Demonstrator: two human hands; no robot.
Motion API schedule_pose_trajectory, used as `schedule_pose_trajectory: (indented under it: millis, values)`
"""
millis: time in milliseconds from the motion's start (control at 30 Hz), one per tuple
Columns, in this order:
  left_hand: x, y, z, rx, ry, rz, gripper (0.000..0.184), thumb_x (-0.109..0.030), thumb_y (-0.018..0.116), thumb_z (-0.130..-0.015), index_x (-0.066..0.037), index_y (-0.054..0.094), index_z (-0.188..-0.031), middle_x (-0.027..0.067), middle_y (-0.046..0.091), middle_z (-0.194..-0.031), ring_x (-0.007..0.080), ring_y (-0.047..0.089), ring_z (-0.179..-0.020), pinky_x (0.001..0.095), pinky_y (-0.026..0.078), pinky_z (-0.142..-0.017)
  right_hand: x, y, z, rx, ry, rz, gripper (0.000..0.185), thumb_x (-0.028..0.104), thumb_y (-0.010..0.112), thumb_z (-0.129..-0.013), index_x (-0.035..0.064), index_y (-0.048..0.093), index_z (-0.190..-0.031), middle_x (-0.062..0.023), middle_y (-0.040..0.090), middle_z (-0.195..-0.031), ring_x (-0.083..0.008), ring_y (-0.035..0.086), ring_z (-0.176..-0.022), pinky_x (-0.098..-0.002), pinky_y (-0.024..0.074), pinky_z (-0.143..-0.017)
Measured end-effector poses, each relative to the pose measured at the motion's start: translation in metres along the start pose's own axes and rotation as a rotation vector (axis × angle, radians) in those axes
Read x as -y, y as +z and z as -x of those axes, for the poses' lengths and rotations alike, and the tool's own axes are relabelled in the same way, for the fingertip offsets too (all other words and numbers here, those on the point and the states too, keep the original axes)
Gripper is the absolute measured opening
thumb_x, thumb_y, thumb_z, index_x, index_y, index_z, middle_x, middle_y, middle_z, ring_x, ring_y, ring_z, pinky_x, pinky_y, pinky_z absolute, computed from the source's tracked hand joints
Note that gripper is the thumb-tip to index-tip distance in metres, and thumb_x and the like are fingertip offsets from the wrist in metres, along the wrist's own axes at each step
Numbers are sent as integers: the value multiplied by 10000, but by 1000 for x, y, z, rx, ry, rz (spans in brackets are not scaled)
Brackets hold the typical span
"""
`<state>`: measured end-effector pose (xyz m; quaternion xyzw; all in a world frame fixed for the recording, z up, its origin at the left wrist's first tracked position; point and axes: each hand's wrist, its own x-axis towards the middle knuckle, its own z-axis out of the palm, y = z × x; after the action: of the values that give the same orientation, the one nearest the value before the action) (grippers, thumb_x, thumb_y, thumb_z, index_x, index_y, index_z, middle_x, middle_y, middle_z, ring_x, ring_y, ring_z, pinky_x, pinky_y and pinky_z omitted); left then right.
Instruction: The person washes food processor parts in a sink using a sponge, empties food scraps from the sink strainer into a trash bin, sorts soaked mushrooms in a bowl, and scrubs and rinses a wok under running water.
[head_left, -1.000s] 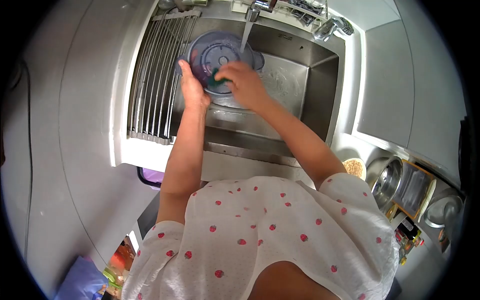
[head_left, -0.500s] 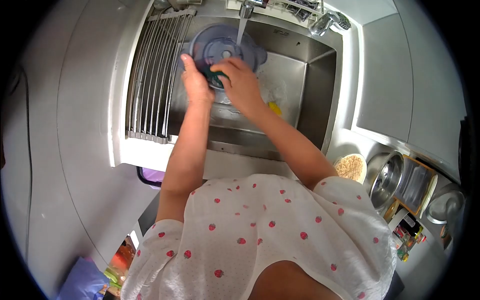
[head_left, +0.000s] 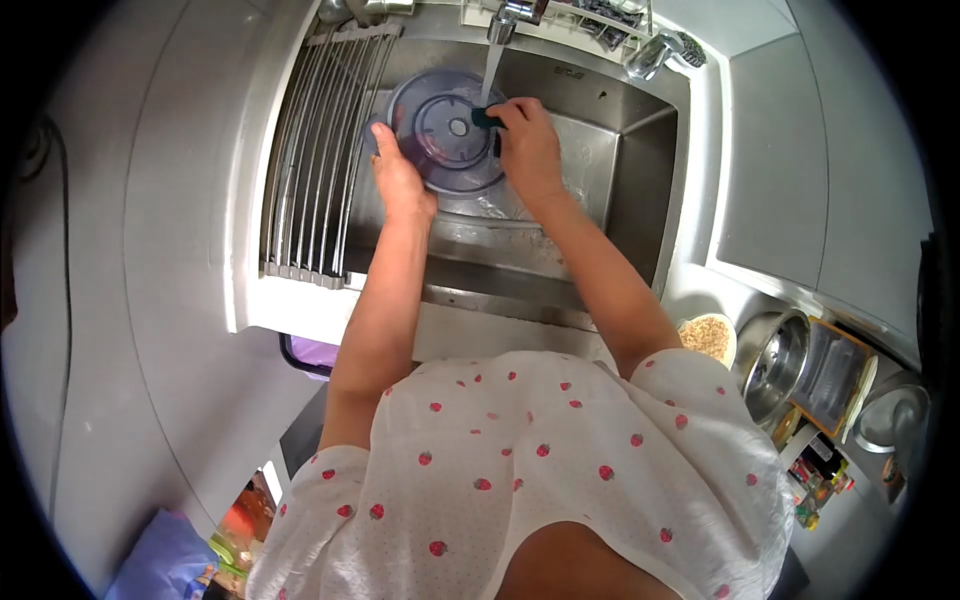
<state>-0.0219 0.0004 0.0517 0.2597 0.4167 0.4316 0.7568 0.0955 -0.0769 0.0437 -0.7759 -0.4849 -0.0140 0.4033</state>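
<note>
Head view: translucent container [head_left: 447,135] in left hand [head_left: 399,180], tan grains [head_left: 704,337] in bowl [head_left: 732,352]

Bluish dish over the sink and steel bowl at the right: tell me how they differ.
The bluish dish is see-through; the steel bowl is opaque and shiny. The bluish dish is held by the left hand, with the right hand holding a dark green scrubber at its edge; the steel bowl sits apart, untouched by either hand. Both look round.
</note>
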Motion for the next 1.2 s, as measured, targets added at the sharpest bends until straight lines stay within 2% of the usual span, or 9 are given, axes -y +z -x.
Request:
schedule_pose_trajectory:
  millis: [333,433,600,700,767,933,1033,1133,1200]
  values:
    - [-2,21,-17,87,-159,-110,401,-364,514,-844,-30,509,-1066,92,537,-1019,206,547,-848,306,473,-689,17,-26,30,264,-189,-25,515,51,621,-664,121,454,-1145,-118,523,-998,-320,514,-904,-366,426,-790]
    - [-15,26,-13,367,-188,-232,388,-339,537,-834,-50,498,-1090,78,540,-986,178,532,-848,292,456,-701,11,-38,19,220,-15,-85,504,45,620,-678,119,458,-1150,-100,537,-979,-296,536,-892,-344,430,-788]
    - [17,-14,-36,29,142,-606,481,-375,524,-833,-60,439,-1186,89,490,-1157,220,480,-1048,301,415,-812,-11,-39,5,84,624,-979,393,60,629,-722,26,493,-1089,-117,588,-934,-226,575,-873,-324,462,-764]
    - [22,-33,-29,-162,-227,-518,412,-325,547,-827,-66,465,-1137,66,551,-1043,208,531,-939,315,419,-839,-29,-31,7,111,907,-1437,373,81,618,-755,10,484,-1096,-94,576,-953,-188,572,-868,-321,473,-757]
    - [19,-42,-18,250,-483,140,352,-251,522,-846,-63,461,-1138,80,535,-1110,224,487,-1051,346,395,-892,-32,-23,11,109,980,-1489,368,85,612,-762,17,482,-1100,-92,572,-966,-188,570,-871,-332,475,-754]
    - [23,-28,-10,217,-244,264,323,-70,521,-823,-78,465,-1141,77,549,-1075,221,518,-1005,380,389,-919,-30,-14,9,61,1136,-1508,351,89,586,-787,13,471,-1110,-86,556,-1013,-188,558,-889,-323,459,-776]
    - [18,-25,-15,295,-136,195,301,-5,504,-809,-72,473,-1101,66,557,-1051,198,534,-970,351,422,-880,-44,-3,1,-273,1055,-979,330,84,578,-785,24,486,-1096,-96,543,-1039,-210,535,-936,-311,424,-816]
    - [17,-19,-9,286,-127,158,305,12,494,-809,-66,465,-1103,73,555,-1048,188,541,-952,337,437,-860,-29,-5,-10,-278,128,-163,306,44,586,-732,81,545,-1032,-114,542,-980,-252,532,-913,-329,417,-793]
    - [22,-7,0,311,-124,131,292,13,492,-810,-62,468,-1091,74,556,-1040,186,545,-941,335,443,-850,-11,11,-14,-227,44,-71,296,29,588,-714,73,553,-1004,-127,540,-946,-279,533,-893,-334,424,-777]
